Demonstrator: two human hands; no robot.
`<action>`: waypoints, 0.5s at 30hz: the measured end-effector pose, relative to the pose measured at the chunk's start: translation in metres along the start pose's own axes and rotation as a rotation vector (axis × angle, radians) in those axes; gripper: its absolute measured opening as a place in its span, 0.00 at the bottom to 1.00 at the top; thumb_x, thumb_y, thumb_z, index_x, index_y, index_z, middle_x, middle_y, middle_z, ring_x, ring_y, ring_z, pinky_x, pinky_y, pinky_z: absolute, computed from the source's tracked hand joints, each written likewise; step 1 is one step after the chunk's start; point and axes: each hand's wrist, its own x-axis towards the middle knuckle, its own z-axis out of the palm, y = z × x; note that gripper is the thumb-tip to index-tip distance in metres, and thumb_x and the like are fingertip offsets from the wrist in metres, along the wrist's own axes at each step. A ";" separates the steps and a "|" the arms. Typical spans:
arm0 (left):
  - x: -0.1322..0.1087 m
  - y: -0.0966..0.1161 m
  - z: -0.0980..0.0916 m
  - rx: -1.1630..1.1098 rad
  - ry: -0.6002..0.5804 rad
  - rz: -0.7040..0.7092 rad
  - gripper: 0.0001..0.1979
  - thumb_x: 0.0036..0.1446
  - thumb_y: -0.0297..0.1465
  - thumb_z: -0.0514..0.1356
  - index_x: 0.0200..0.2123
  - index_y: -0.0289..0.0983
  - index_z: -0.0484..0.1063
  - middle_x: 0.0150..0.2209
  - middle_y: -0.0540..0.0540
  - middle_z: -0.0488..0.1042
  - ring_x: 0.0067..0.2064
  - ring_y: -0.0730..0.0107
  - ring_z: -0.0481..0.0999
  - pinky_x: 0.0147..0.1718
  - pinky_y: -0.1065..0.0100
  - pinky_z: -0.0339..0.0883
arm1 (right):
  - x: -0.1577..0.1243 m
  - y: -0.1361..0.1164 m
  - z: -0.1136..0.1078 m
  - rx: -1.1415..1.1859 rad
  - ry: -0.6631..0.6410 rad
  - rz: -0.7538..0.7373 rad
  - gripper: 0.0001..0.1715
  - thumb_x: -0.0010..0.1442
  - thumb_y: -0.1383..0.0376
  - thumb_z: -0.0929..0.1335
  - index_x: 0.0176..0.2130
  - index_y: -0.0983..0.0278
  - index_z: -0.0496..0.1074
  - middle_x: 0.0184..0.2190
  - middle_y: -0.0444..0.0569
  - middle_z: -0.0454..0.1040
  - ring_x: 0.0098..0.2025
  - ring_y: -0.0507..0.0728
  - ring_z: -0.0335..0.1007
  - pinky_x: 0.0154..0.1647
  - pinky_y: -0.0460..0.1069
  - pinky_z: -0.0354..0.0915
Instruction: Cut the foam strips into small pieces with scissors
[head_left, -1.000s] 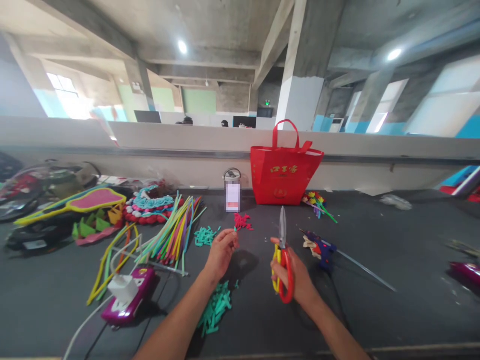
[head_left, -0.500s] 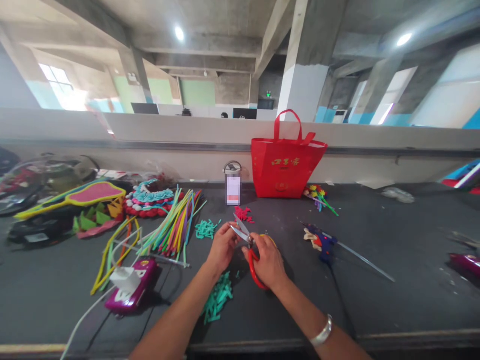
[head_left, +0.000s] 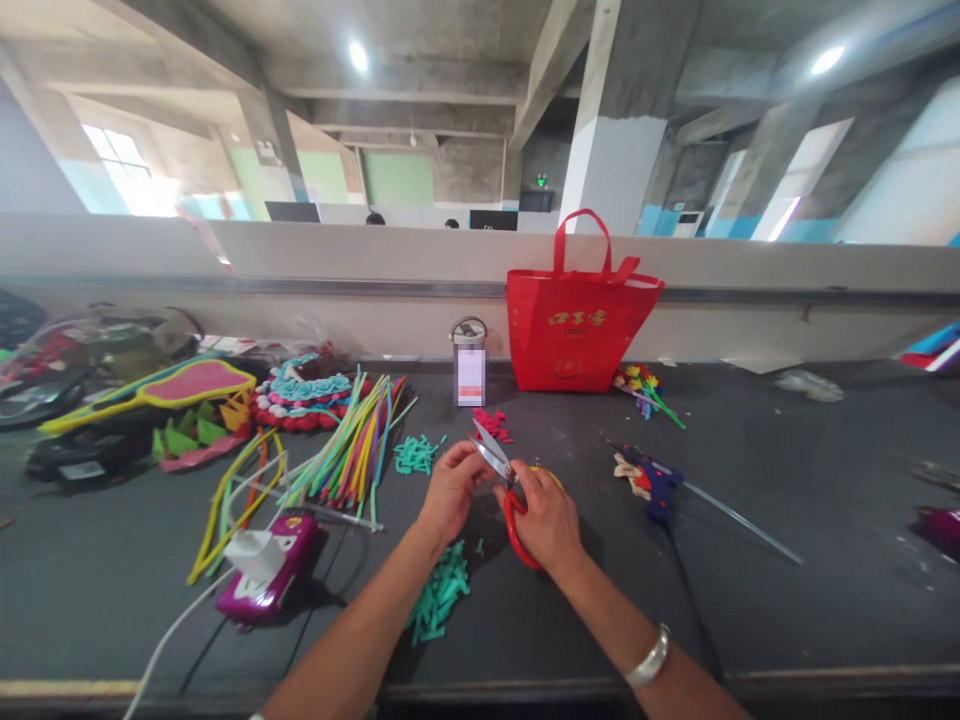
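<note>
Right hand [head_left: 553,520] gripped red-and-yellow-handled metal scissors [head_left: 500,462] mid-frame, left hand [head_left: 452,490] bunched narrow alongside, hold unclear, short teal strips [head_left: 441,597] lay lower centre

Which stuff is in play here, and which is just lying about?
Likely in play:
scissors, in the right hand
green pieces, both piles
red pieces

Likely just lying about:
red bag
purple power strip
glue gun, untouched
flower bunch
</note>
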 end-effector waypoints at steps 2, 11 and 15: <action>0.000 0.001 0.000 0.013 0.013 0.002 0.08 0.43 0.29 0.67 0.26 0.36 0.69 0.25 0.52 0.72 0.27 0.75 0.72 0.33 0.71 0.67 | 0.000 0.001 0.001 -0.004 0.009 -0.006 0.21 0.62 0.55 0.63 0.51 0.63 0.69 0.39 0.53 0.74 0.41 0.58 0.71 0.41 0.49 0.64; 0.002 0.000 -0.001 0.008 0.002 0.016 0.07 0.44 0.29 0.67 0.27 0.35 0.72 0.24 0.51 0.73 0.27 0.76 0.72 0.32 0.71 0.66 | -0.004 0.001 0.003 -0.005 -0.011 0.013 0.20 0.64 0.56 0.62 0.50 0.62 0.69 0.35 0.51 0.75 0.35 0.57 0.73 0.36 0.47 0.64; 0.002 0.002 0.000 -0.013 0.004 -0.016 0.08 0.43 0.29 0.68 0.29 0.35 0.73 0.26 0.50 0.74 0.29 0.74 0.73 0.33 0.70 0.67 | -0.004 0.005 0.006 0.094 -0.004 0.059 0.20 0.64 0.54 0.61 0.51 0.62 0.68 0.35 0.50 0.76 0.35 0.56 0.73 0.36 0.47 0.65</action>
